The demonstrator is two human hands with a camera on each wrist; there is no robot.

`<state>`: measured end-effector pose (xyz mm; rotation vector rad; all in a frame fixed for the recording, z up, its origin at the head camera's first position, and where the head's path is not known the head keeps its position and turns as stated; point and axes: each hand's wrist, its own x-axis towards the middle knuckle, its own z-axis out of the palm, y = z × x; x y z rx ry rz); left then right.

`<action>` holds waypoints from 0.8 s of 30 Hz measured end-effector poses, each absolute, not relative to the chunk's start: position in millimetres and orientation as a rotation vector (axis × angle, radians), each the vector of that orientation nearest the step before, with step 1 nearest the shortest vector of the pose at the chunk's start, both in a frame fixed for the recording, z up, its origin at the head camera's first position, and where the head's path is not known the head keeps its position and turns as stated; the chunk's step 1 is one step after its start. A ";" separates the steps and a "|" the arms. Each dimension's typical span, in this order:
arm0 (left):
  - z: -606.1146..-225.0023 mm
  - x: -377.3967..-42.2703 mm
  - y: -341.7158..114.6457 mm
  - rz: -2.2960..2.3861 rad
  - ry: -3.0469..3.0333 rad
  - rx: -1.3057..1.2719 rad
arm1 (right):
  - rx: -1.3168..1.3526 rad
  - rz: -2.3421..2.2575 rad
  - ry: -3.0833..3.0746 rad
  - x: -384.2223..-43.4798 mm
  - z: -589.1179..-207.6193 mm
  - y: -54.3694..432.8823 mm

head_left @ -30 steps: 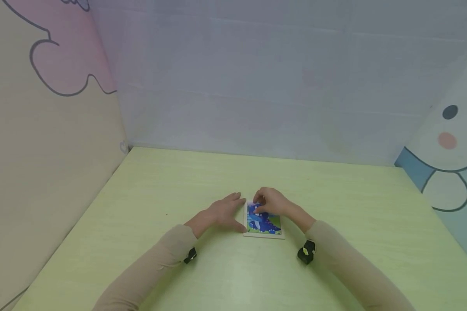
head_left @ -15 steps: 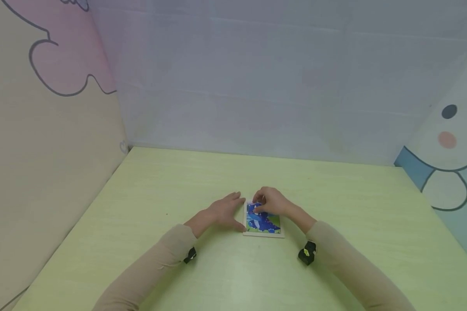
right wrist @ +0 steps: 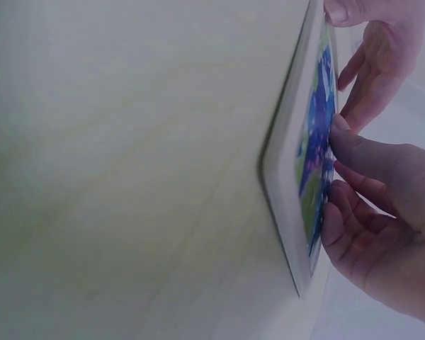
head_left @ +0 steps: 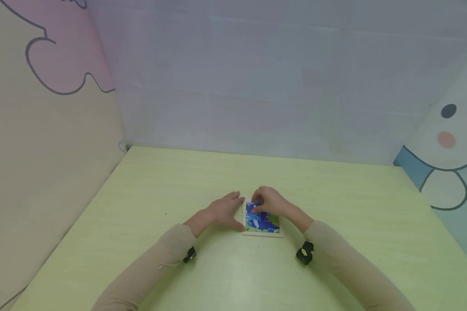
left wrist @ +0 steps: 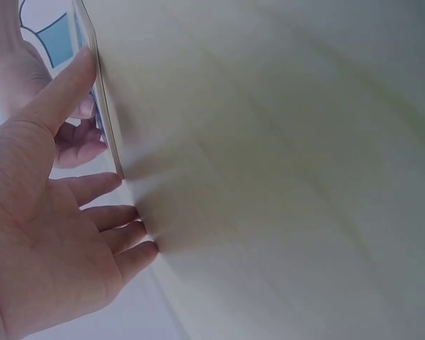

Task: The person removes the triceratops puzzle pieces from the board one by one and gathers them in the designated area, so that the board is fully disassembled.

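Observation:
A small jigsaw puzzle (head_left: 263,223) with a blue dinosaur picture lies flat on the table in a pale frame (head_left: 262,234). My left hand (head_left: 226,211) lies along its left side, fingers fairly straight, with the thumb at the near left corner and the index finger at the far left. Over the upper part of the picture, my right hand (head_left: 270,201) has its thumb and curled fingertips together on a puzzle piece. In the right wrist view, the thumb (right wrist: 365,152) and fingers touch the picture surface (right wrist: 315,142). The piece's outline is mostly hidden beneath them.
The pale green table (head_left: 179,181) extends around the puzzle on every side. A grey-lilac wall sheet (head_left: 257,86) stands behind it, with cartoon-printed panels (head_left: 62,172) at the sides. A black wrist device (head_left: 305,252) sits under the right sleeve.
Both hands keep nearly the same place. The right thumb and fingertips have shifted very slightly to the left over the picture, and the whole view has drifted a little.

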<state>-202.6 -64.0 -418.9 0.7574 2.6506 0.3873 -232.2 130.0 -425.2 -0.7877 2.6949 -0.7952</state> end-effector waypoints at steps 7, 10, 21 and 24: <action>-416.4 -202.3 -65.5 0.385 2.655 0.766 | -0.724 -0.799 2.633 -240.5 -419.5 125.5; -416.0 -202.7 -65.7 0.387 2.654 0.768 | -0.725 -0.788 2.612 -241.8 -416.1 125.1; -418.3 -202.8 -64.3 0.394 2.650 0.770 | -0.696 -0.827 2.605 -238.8 -415.7 126.8; -419.1 -203.3 -64.3 0.390 2.655 0.768 | -0.675 -0.850 2.614 -237.3 -416.1 126.2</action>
